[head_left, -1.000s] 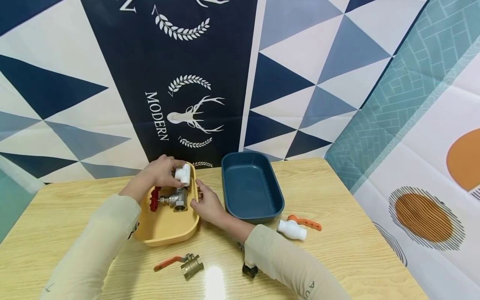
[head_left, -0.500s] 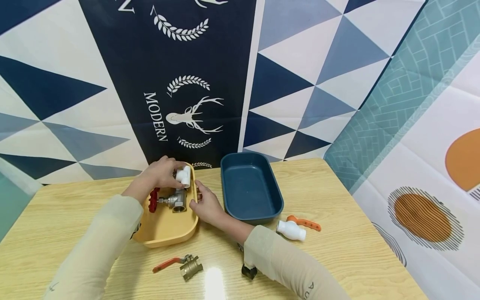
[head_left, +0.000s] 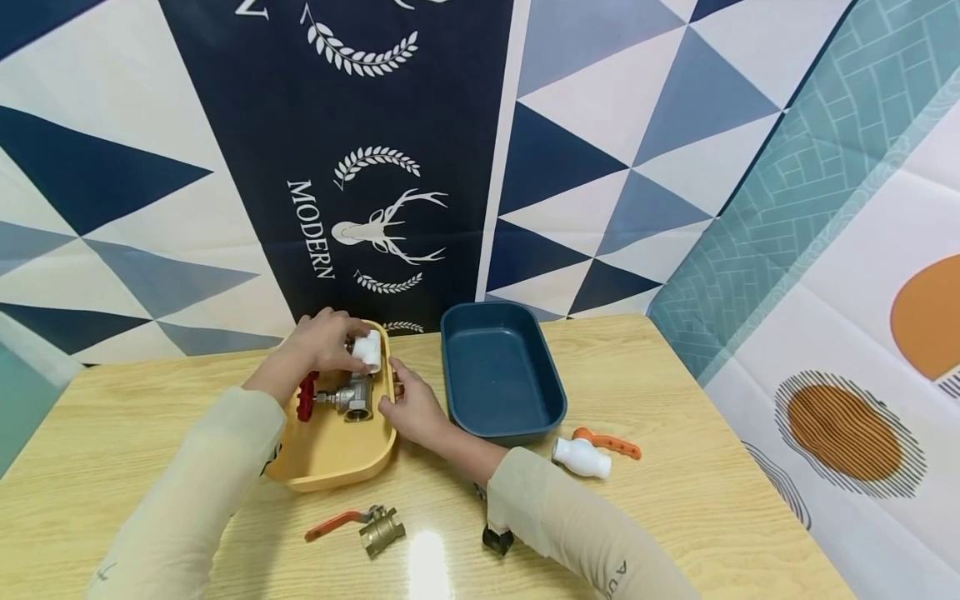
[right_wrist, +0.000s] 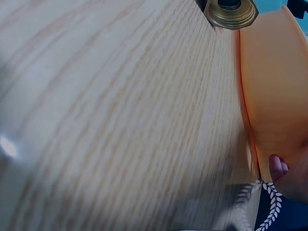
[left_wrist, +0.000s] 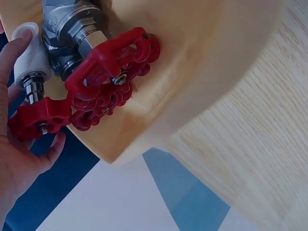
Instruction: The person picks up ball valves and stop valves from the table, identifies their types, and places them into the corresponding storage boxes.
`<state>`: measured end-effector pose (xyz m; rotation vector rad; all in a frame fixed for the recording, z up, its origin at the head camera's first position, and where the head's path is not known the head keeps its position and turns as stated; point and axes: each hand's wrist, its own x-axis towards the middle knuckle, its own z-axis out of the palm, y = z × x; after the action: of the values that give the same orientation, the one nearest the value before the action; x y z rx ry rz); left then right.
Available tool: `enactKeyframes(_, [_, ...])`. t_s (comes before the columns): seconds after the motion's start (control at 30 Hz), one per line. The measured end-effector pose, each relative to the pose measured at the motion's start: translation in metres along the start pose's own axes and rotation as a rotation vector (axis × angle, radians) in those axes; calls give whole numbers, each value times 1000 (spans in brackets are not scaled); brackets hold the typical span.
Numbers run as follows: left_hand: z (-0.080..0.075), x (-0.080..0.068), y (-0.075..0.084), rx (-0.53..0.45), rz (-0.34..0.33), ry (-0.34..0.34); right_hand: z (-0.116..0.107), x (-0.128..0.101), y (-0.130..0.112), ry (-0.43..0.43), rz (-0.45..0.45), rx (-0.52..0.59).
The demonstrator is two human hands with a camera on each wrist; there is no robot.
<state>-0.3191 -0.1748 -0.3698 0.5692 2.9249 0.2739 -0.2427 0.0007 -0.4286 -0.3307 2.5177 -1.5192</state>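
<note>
My left hand (head_left: 322, 342) reaches into the yellow tray (head_left: 330, 482) and holds a white plastic valve near its back right corner. In the left wrist view the white valve (left_wrist: 31, 57) has a red handwheel (left_wrist: 41, 118), with my thumb on its body and fingers behind it. Beside it lie metal valves (left_wrist: 72, 24) with red handwheels, partly overlapping; one metal valve (head_left: 354, 398) shows plainly in the head view. My right hand (head_left: 416, 410) grips the tray's right wall, thumb at the rim, its fingertips (right_wrist: 276, 168) against the outside.
To the right stands a dark blue tray (head_left: 498, 375). A brass ball valve (head_left: 382, 532) with a red lever lies in front; a white ball valve (head_left: 582, 458) with an orange lever lies at right. A black object (head_left: 497, 540) is partly hidden by my right sleeve. A patterned wall backs the table.
</note>
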Motion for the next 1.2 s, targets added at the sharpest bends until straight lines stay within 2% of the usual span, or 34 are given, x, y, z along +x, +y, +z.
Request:
enactKeyframes(0.53, [0,-4,-1,-17,3,15,-1,0,0,0,-2,-1])
enactKeyframes(0.87, [0,-9,-6,-87,-15,16,1,0,1,3,-3,1])
enactKeyframes(1.2, [0,-11,-10,-127,-35,45,1,0,2,10,-13,19])
